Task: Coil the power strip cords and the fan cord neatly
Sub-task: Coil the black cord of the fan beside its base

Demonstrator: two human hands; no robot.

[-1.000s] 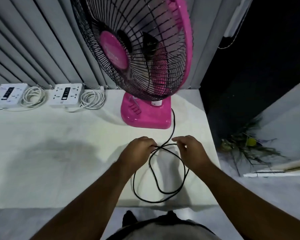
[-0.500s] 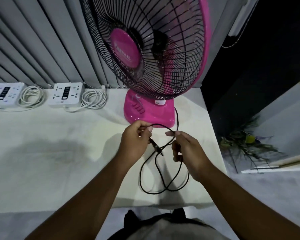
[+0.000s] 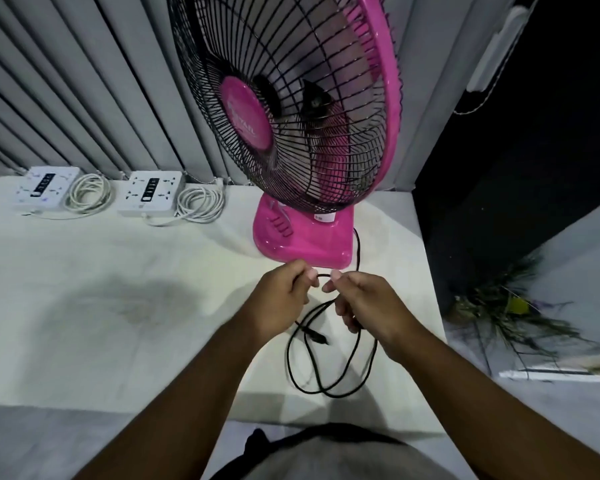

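Note:
A pink fan [image 3: 302, 237] with a black grille stands at the back of the white table [image 3: 118, 306]. Its black cord [image 3: 326, 382] leaves the base on the right and hangs in loose loops below my hands. My left hand [image 3: 281, 299] and my right hand [image 3: 364, 306] both pinch the cord just in front of the fan base, fingertips nearly touching. The black plug [image 3: 317, 336] dangles between my wrists. Two white power strips [image 3: 44, 188] [image 3: 149, 194] lie at the back left, each beside its own coiled white cord [image 3: 89, 192] [image 3: 200, 204].
Grey vertical blinds [image 3: 84, 98] hang behind the table. The table's right edge drops off beside my right hand, with a dried plant [image 3: 506, 317] on the floor below. A dark stain [image 3: 139, 303] marks the tabletop to the left.
Both hands have risen and moved closer to the fan base, drawing the cord up. The plug now hangs lower between my wrists, and the loops trail beneath.

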